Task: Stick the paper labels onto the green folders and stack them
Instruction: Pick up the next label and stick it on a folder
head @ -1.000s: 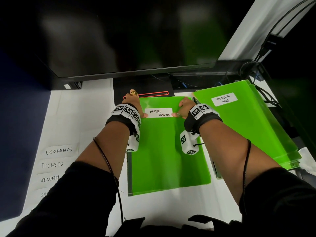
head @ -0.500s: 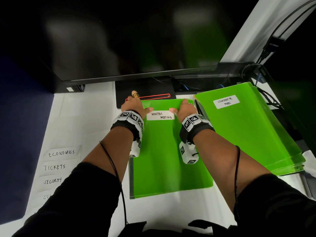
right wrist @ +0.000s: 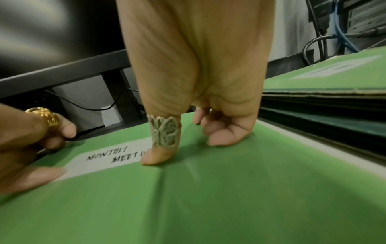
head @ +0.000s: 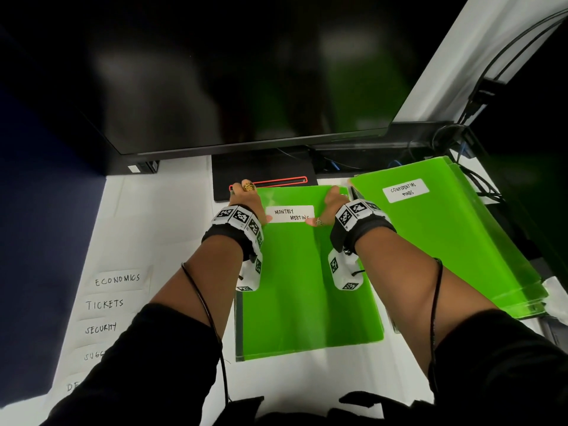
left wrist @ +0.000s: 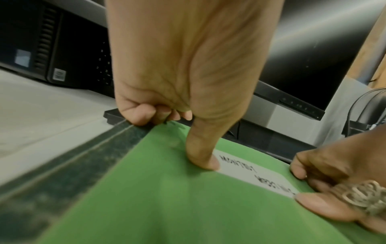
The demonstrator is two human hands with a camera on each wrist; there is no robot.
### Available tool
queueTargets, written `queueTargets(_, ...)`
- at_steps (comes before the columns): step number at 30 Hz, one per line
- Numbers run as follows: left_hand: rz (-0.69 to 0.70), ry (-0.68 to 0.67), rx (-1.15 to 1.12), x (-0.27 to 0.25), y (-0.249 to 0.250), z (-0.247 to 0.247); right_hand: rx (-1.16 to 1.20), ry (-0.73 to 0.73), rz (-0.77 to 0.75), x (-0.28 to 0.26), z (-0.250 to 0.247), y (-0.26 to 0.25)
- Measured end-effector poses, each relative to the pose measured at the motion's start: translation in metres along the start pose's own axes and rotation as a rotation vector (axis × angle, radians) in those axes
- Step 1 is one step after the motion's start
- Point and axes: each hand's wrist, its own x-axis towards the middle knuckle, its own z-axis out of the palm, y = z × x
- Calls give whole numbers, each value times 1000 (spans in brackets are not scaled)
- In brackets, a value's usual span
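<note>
The "MONTHLY MEETING" label (head: 290, 214) lies near the far edge of a green folder (head: 307, 290) flat on the white counter (head: 159, 216). The left hand (head: 246, 199) thumbs down its left end, fingers curled over the folder's far corner; the right hand (head: 330, 204) thumbs its right end, fingers curled on the cover. A labelled folder stack (head: 445, 238) sits just right; spare labels (head: 118, 279) lie well left.

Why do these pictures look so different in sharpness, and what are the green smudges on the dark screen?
Head view: sharp at the centre, so the MONTHLY MEETING label reads clearly; the edges bend and darken, and the monitor mirrors the green folders as blurry glare. Left wrist view: soft with blur, the label's writing smeared. Right wrist view: clearer near the thumb, blurred toward the rims.
</note>
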Motion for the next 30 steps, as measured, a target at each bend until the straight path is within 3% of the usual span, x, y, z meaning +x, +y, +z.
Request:
queueTargets(6, -10, -50, -26, -4, 1, -5, 113, -4, -4, -2, 3, 0)
queueTargets(10, 24, 7, -50, -4, -1, -3, 171, 43, 12, -4, 7, -7)
queueTargets(14, -26, -36, -145, 1, -6, -3, 191, 11, 0, -2, -5, 1)
queueTargets(21, -27, 98, -298, -12, -14, -8, 369, 127, -151, -13, 6, 18)
queueTargets(25, -150, 171, -214, -22, -28, -1, 346, 171, -192, -39, 20, 13)
queueTargets(30, -141, 231, -321, -27, -34, 3, 284, 198, -220, -60, 29, 3)
